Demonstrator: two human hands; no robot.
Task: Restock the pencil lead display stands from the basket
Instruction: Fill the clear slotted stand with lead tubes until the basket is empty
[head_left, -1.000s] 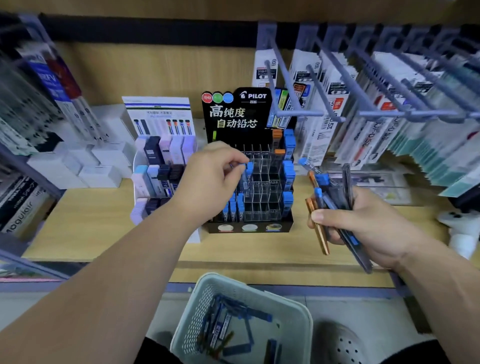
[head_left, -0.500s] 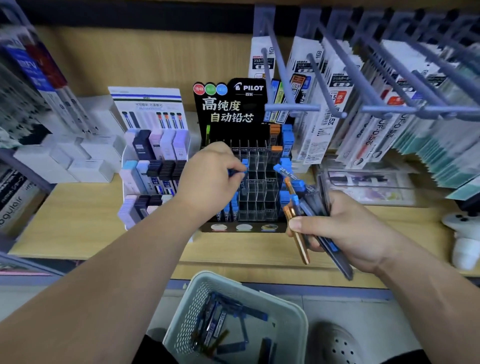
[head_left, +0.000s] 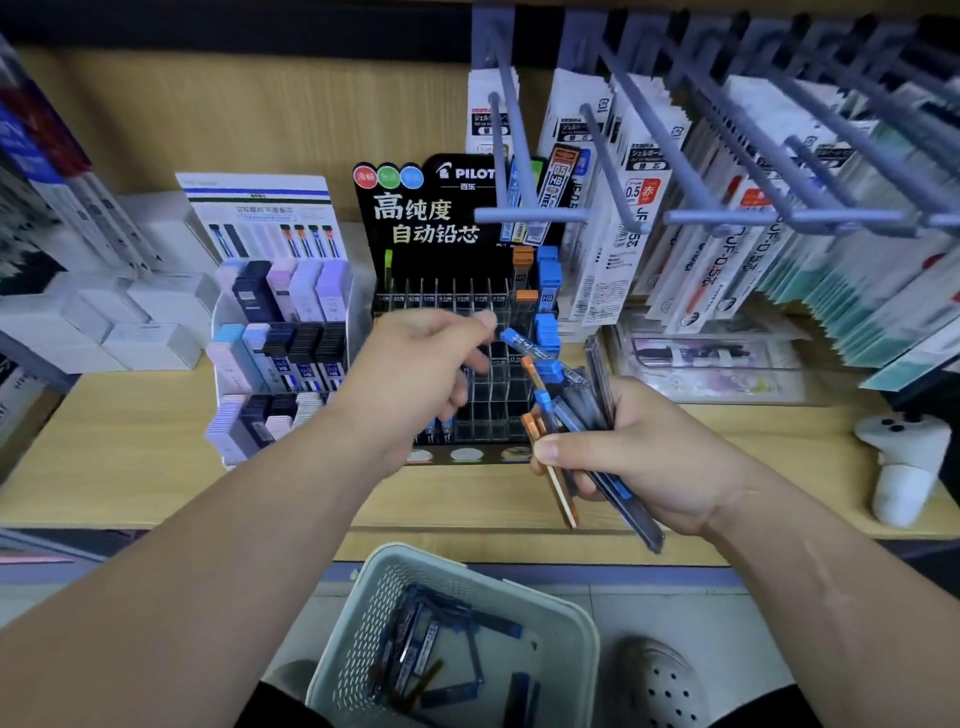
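Right hand (head_left: 644, 457) grip: clenched on a fanned bundle of lead tubes (head_left: 574, 410), caps up so singles can be picked off. Left hand (head_left: 415, 374) fingertips are at the top blue-capped tube (head_left: 522, 342); pinched or not, cannot tell (motion blur). Pilot stand (head_left: 441, 234) sits right behind, many slots empty. Basket (head_left: 467, 571) is below the shelf (head_left: 130, 467), more tubes inside.

Wooden shelf (head_left: 130, 441) across mid-frame. At centre stands a black lead stand (head_left: 426, 218); just to its left, a white tiered stand (head_left: 228, 374). White boxes (head_left: 150, 343) lie at far left.
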